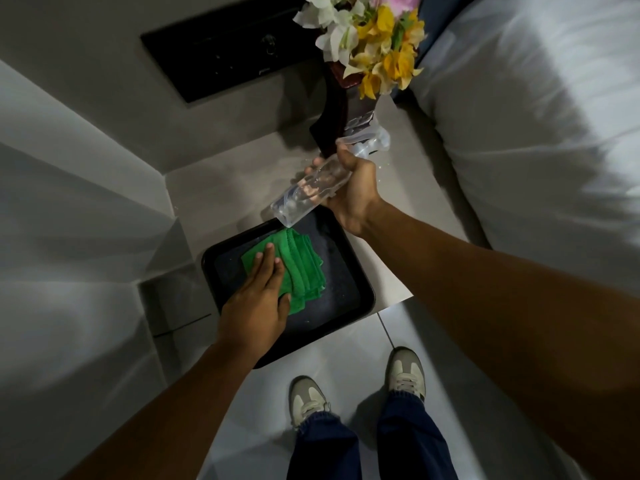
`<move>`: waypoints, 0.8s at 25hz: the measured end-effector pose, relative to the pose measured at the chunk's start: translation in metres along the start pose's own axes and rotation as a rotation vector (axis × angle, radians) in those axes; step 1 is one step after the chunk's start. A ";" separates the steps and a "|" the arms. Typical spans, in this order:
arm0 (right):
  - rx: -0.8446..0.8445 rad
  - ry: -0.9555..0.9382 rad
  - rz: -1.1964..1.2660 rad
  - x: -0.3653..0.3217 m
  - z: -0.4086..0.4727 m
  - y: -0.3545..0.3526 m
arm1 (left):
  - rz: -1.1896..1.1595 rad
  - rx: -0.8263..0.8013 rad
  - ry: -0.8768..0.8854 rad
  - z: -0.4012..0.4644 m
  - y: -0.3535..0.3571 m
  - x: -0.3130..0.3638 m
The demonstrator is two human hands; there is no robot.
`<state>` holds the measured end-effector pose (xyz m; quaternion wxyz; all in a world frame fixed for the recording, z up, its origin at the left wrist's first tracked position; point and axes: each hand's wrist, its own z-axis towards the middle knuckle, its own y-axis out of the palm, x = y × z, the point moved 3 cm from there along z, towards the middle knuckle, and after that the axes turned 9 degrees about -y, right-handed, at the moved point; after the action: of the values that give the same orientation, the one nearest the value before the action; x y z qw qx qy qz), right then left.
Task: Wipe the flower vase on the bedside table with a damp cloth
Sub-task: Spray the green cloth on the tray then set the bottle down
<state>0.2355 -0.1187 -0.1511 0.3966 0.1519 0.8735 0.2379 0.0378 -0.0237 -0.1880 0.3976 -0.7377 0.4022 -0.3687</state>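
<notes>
A dark, tall flower vase (341, 112) with white, yellow and pink flowers (374, 39) stands at the back of the grey bedside table (221, 188). A folded green cloth (301, 268) lies in a black tray (349, 282) at the table's front edge. My left hand (258, 299) rests flat on the cloth, fingers together. My right hand (349, 192) grips a clear spray bottle (311, 192), held tilted above the tray, its nozzle end up near the vase's base.
A white bed with a pillow (536, 116) fills the right side, close against the table. A black panel (225, 53) sits on the wall behind the table. Pale floor tiles and my two shoes (405, 375) are below. The tray overhangs the table's front edge.
</notes>
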 end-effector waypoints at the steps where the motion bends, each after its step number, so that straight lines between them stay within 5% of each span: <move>1: -0.006 -0.008 0.018 0.001 0.001 0.000 | 0.004 -0.002 -0.002 0.000 0.000 -0.001; 5: -0.005 -0.049 0.007 0.010 0.007 -0.001 | 0.024 -0.002 -0.013 -0.002 0.000 0.000; 14: -0.340 -0.833 -0.866 0.030 -0.012 0.060 | -0.008 -0.028 -0.032 -0.002 -0.002 0.000; 20: -0.536 -0.813 -1.197 0.043 0.010 0.080 | -0.025 -0.033 -0.027 -0.004 0.001 -0.002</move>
<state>0.2217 -0.0290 -0.1402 0.7705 -0.3724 0.5051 0.1119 0.0332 -0.0235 -0.1875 0.3863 -0.7541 0.3934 -0.3569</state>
